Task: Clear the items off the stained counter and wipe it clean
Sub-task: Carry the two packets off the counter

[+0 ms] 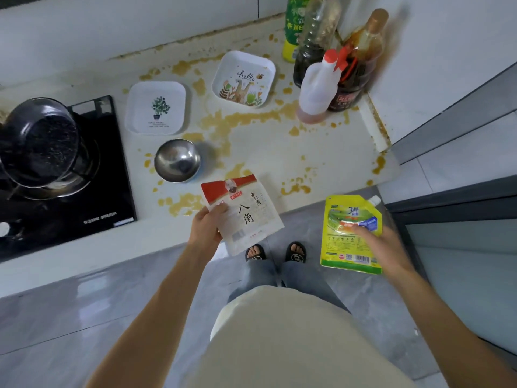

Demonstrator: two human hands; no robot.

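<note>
Left hand (pixel 205 228) has its fingers wrapped on a white-and-red packet (pixel 242 212) marked 八角 at the stained counter (pixel 321 152) edge, right hand (pixel 382 245) grips a yellow spout pouch (pixel 349 233) off over the floor, and a "hello" tray (pixel 243 79), plant tray (pixel 155 107), steel bowl (pixel 177 161) and sauce bottles (pixel 321 63) crowd the counter.

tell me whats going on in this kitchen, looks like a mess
A person stands at a white counter splashed with yellow-brown stains. Both hands are full: the left hand holds a red-and-white spice packet, and the right hand holds a yellow-green spouted pouch out past the counter's edge. Still on the counter are two square plates, a steel bowl, a white spray bottle and several bottles in the corner. No wiping has started.
</note>
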